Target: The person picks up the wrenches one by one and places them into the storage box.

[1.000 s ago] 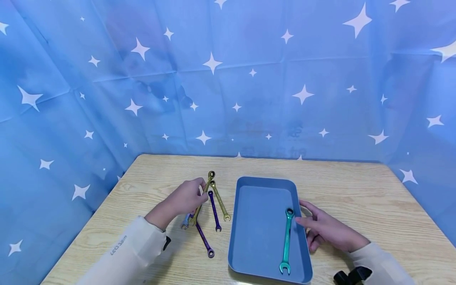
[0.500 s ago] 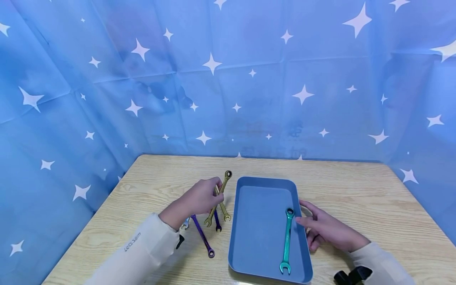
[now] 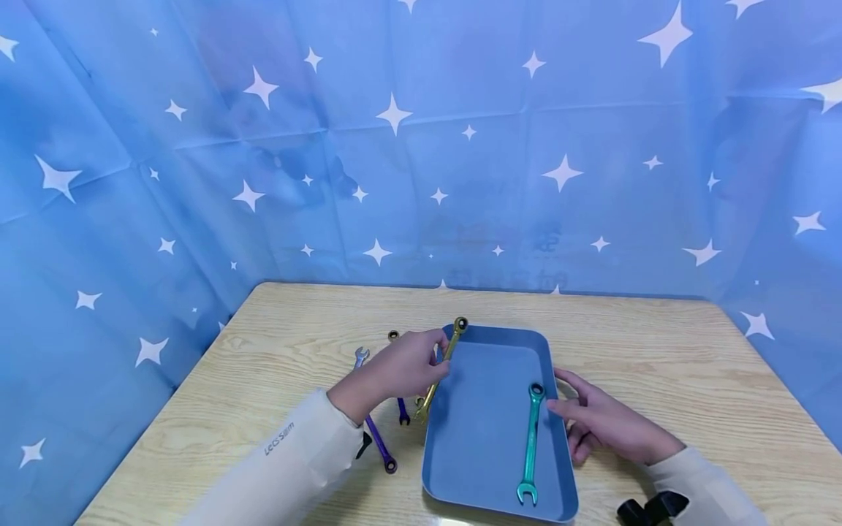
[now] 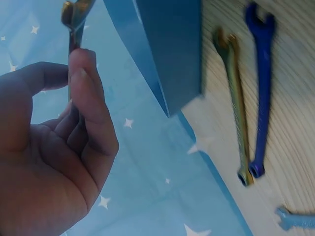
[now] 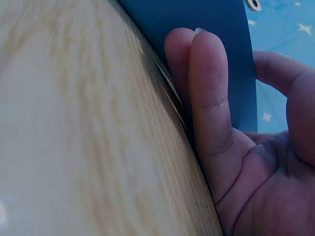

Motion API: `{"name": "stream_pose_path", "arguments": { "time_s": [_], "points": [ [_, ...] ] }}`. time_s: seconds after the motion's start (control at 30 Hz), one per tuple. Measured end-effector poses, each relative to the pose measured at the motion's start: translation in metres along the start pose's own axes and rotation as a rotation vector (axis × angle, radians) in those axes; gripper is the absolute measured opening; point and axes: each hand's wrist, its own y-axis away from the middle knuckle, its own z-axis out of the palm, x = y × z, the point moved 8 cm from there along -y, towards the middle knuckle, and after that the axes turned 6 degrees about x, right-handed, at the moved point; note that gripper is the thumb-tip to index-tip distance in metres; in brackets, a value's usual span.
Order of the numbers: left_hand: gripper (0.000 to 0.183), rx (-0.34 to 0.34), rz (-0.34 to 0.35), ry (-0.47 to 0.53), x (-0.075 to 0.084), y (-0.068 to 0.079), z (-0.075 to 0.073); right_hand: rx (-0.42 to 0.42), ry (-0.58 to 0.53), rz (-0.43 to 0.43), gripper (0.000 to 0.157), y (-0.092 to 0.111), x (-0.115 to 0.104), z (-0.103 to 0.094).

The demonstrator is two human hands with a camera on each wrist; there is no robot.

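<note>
Pinching the gold combination wrench in left hand and gripping blue tray in right hand, best clear the left rim at lower centre.

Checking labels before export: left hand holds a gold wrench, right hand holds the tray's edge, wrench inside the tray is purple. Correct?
No: it's a green wrench in the tray, as the head view shows. The left hand holds a gold wrench, the right hand the tray's edge.

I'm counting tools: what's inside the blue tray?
One green wrench lies in the blue tray, toward its right side. The left hand and its gold wrench cover part of the tray's left edge; anything beneath the green wrench is hidden.
</note>
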Motion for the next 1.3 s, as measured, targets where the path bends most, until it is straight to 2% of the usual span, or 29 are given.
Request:
{"name": "stream_pose_path", "arguments": {
  "time_s": [0.17, 0.33, 0.5, 1.07, 1.3],
  "points": [
    [0.015, -0.026, 0.025, 0.024, 0.014, -0.005, 0.011, -0.012, -0.009, -0.001, 0.086, 0.000, -0.001, 0.002],
    [0.018, -0.060, 0.062, -0.006, 0.028, -0.010, 0.025, -0.015, -0.009, -0.001, 0.086, 0.000, -0.002, 0.002],
    [0.012, -0.092, 0.091, 0.008, 0.035, -0.015, 0.042, -0.008, -0.003, 0.004, 0.086, 0.001, -0.002, 0.002],
    [0.008, -0.204, 0.024, 0.132, 0.032, -0.025, 0.076, -0.023, -0.010, 0.009, 0.085, 0.002, -0.006, 0.003],
    [0.014, -0.257, -0.041, 0.179, 0.024, -0.027, 0.089, -0.010, -0.001, 0.007, 0.084, 0.001, -0.003, 0.001]
  ]
}}
